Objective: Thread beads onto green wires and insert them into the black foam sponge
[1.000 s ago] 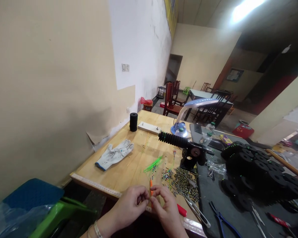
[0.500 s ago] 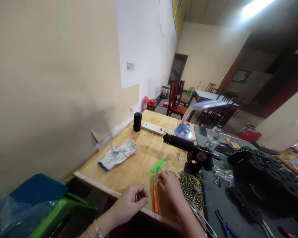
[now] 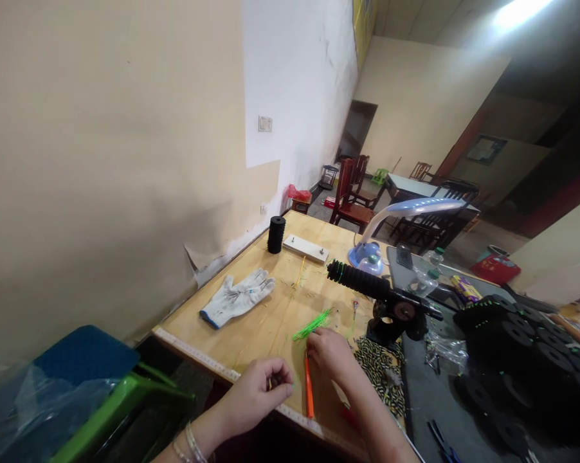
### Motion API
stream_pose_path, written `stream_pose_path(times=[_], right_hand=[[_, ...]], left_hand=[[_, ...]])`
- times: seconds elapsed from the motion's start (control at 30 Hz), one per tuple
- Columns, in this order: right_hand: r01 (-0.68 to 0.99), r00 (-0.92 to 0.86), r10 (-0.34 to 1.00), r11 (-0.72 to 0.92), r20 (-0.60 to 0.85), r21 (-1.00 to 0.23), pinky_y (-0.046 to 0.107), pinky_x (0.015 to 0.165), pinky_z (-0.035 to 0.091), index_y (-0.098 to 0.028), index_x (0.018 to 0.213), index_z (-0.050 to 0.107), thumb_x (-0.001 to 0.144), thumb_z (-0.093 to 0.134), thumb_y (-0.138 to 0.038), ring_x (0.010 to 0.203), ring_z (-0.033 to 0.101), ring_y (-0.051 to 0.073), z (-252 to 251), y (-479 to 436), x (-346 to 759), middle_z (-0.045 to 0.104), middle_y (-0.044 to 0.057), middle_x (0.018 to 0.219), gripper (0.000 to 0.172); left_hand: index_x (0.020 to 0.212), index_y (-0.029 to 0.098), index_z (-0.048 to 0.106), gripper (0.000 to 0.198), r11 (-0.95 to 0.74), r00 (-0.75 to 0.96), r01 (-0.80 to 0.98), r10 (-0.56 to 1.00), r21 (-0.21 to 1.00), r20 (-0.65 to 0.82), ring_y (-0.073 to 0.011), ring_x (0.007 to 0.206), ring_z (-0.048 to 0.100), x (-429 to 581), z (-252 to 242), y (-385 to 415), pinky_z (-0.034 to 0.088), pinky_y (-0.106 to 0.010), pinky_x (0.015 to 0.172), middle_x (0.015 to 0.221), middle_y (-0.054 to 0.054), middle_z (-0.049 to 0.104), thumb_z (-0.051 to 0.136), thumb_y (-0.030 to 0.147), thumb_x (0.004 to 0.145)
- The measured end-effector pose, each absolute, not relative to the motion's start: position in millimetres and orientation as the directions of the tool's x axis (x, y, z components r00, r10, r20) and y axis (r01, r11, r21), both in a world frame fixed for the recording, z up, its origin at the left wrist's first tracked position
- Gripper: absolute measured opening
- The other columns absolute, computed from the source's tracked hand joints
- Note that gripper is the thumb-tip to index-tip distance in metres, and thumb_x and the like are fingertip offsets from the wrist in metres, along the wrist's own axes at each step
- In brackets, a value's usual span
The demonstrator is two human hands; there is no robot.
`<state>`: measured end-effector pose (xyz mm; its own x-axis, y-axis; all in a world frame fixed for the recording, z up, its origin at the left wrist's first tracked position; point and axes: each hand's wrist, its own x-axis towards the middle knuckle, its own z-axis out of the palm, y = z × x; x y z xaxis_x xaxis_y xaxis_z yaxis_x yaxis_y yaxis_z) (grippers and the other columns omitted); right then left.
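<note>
My left hand (image 3: 269,386) hovers at the table's front edge, fingers curled and thumb meeting them. A tiny green tip shows at the thumb, but what the fingers hold is hidden. My right hand (image 3: 332,352) is lowered to the tabletop with its fingertips bunched together; anything between them is out of sight. Those fingertips are beside the upper end of the orange tweezers (image 3: 309,391) and just below a bundle of thin green strands (image 3: 313,323). Right of that hand spreads a pile of small black-and-yellow striped pieces (image 3: 377,366).
A black fixture (image 3: 386,321) carrying a ribbed roller (image 3: 357,278) stands beyond the pile. A white glove (image 3: 236,297), a black cylinder (image 3: 276,235), a pale bar (image 3: 305,249) and a blue desk lamp (image 3: 367,247) occupy the table. Black ribbed parts (image 3: 526,347) are heaped at right.
The view has shifted slightly, so the scene sits further right. My right hand has moved forward and left, closer to the tweezers' end and the green strands. My left hand keeps its curled pose.
</note>
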<state>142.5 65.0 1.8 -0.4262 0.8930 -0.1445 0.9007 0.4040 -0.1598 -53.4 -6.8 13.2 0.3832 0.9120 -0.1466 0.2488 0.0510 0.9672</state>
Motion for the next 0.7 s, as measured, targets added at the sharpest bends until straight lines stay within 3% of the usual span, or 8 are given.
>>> stream_pose_path(times=[0.4, 0.7], right_hand=[[0.880, -0.472, 0.867, 0.451, -0.158, -0.150, 0.025, 0.075, 0.042, -0.022, 0.095, 0.068, 0.084, 0.054, -0.020, 0.094, 0.063, 0.020, 6.0, 59.2, 145.2, 0.070, 0.006, 0.096, 0.017], [0.863, -0.500, 0.847, 0.470, -0.183, -0.183, 0.026, 0.076, 0.042, -0.022, 0.087, 0.070, 0.083, 0.056, -0.020, 0.094, 0.063, 0.021, 4.3, 63.0, 141.9, 0.070, 0.005, 0.094, 0.014]], left_hand=[[0.072, 0.016, 0.058, 0.009, 0.088, 0.377, 0.220, 0.911, 0.972, -0.168, -0.0125, 0.062, 0.044, -56.2, 11.3, -5.1, 0.035, -0.025, 0.060, 0.064, 0.005, 0.050, 0.059, 0.026, 0.073], [0.072, 0.017, 0.058, 0.012, 0.104, 0.388, 0.205, 0.904, 0.973, -0.179, -0.0123, 0.062, 0.043, -56.2, 13.6, -5.8, 0.033, -0.025, 0.059, 0.064, 0.005, 0.049, 0.059, 0.029, 0.073]])
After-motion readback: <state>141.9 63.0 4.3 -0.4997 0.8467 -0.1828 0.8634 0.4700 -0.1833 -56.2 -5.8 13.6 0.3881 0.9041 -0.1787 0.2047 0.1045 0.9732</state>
